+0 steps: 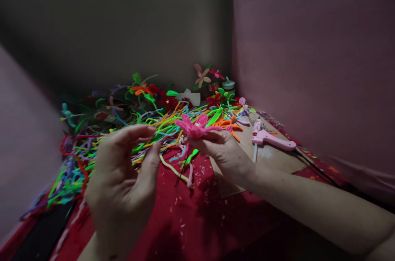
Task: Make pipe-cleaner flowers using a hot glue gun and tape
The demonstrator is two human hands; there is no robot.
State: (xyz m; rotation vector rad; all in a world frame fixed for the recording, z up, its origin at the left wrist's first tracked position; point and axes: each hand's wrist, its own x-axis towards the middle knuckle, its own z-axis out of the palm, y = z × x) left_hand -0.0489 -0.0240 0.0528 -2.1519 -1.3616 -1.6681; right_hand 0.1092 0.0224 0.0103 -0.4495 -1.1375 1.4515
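While the pink flower (195, 127) is pinched at its underside between the thumb and fingers of the right hand (230, 154), the left hand (123, 170) is held near it on the left, its thumb and fingers curved and spread apart, with nothing seen between them. The flower is lifted above the red cloth (191, 220), in the middle of the scene. For this step, it seems best that the base be gripped lightly but surely, so that the fuzzy petals are not flattened, and that any petal be adjusted close to its root. Farther out, many coloured fuzzy stems (169, 130) are spread to the left and behind, and on the right a pink glue gun (273, 140) is rested on a brown board (282, 161); no brand can be read on it. At the far side, a red-and-white item (213, 88) is seen beside a lidded jar (228, 84), but any print is too small to be read.
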